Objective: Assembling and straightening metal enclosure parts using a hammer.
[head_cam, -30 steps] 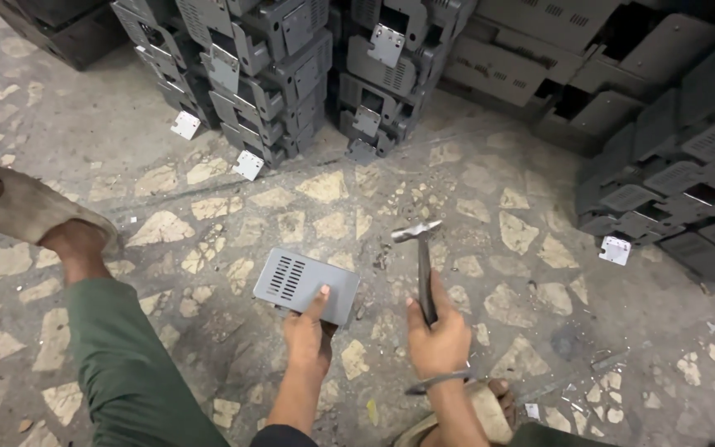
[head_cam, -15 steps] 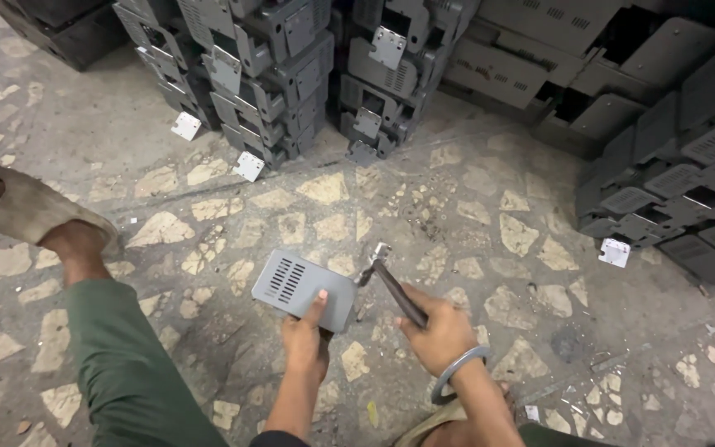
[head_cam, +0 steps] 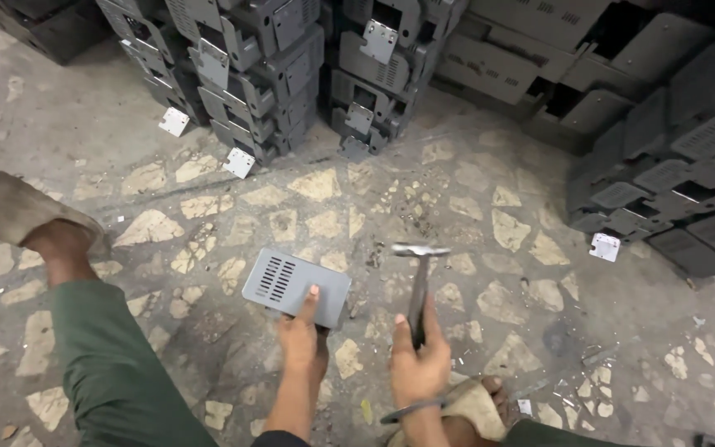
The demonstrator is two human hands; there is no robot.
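Note:
A flat grey metal plate (head_cam: 291, 285) with vent slots lies on the stone floor in front of me. My left hand (head_cam: 304, 335) presses down on its near edge, fingers spread over the plate. In my right hand (head_cam: 419, 360) I grip a hammer (head_cam: 418, 285) by its handle, held upright with the metal head raised just right of the plate. A metal bangle circles that wrist.
Stacks of grey metal casings (head_cam: 250, 66) stand along the back, and darker stacks (head_cam: 672, 182) fill the right. Small white tags (head_cam: 238, 162) lie on the floor. My left leg in green trousers (head_cam: 109, 364) stretches left, foot in a sandal (head_cam: 10, 207).
The hammer swung down toward the plate's right edge half a second ago and is now raised upright again. My left hand has stayed on the plate.

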